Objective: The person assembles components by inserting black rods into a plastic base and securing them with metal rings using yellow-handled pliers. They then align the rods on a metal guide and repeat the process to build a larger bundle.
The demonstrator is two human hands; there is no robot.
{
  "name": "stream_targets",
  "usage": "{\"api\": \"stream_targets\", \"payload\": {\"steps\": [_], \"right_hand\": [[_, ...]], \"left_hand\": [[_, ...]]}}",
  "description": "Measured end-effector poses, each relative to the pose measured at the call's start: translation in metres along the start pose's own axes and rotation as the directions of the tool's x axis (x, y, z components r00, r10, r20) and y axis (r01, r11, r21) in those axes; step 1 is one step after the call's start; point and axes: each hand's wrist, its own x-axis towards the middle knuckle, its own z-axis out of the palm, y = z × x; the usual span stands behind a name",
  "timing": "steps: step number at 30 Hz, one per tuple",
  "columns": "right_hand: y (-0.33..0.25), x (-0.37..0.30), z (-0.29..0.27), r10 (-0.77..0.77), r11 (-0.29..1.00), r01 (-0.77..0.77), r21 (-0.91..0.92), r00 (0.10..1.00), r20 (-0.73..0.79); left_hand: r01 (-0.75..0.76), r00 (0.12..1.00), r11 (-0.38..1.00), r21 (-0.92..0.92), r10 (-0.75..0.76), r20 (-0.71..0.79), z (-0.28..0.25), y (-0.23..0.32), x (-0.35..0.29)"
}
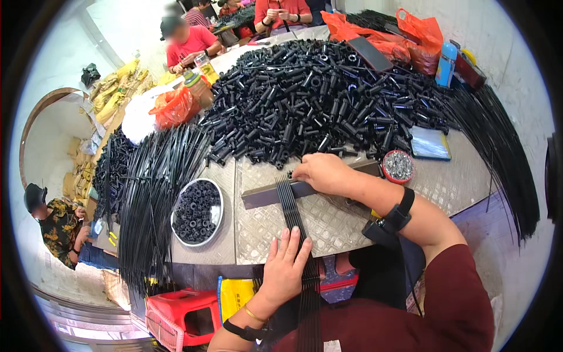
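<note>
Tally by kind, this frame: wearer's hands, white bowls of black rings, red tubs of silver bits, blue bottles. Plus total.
Hands: 2 (left hand, right hand)
White bowl of black rings: 1
Red tub of silver bits: 1
Blue bottle: 1
Total: 5

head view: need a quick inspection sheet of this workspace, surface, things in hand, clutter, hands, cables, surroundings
surface: beige, diamond-patterned tabletop, with a large heap of short black tubes
things in hand: row of long, thin black strips across a straight dark-grey bar; nearby, round white bowl of black rings
clutter: light-blue bottle, orange plastic bag
hands: left hand flat on the strips; right hand at the bar, fingertips near the strips' far ends, grip unclear
cables: thin black cord below the right wrist's strap
surroundings: red plastic stool, other people seated beyond the heap
</note>
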Motion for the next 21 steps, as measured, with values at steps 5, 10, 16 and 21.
{"api": "stream_targets", "payload": {"steps": [5,10,16,21], "right_hand": [[-0.005,0.0002,-0.0012,-0.013,1.0,0.012,0.016,1.0,0.015],[0.0021,0.0023,-0.0027,-0.002,0.999,0.001,-0.05,1.0,-0.012],[0.0031,0.0035,0.0006,0.002,1.0,-0.002,-0.027,1.0,-0.002],[0.0006,0.0034,0.0001,0.019,1.0,-0.019,-0.018,1.0,0.017]], "left_hand": [[-0.001,1.0,1.0,0.001,0.001,-0.022,0.0021,-0.0016,-0.0028],[-0.019,1.0,1.0,0.023,0.019,-0.017,0.0034,-0.004,-0.0004],[-0.007,1.0,1.0,0.025,0.008,-0.025,0.0038,-0.0052,0.0003],[-0.001,0.999,1.0,-0.013,0.001,-0.033,0.0041,-0.0036,-0.0008]]}}
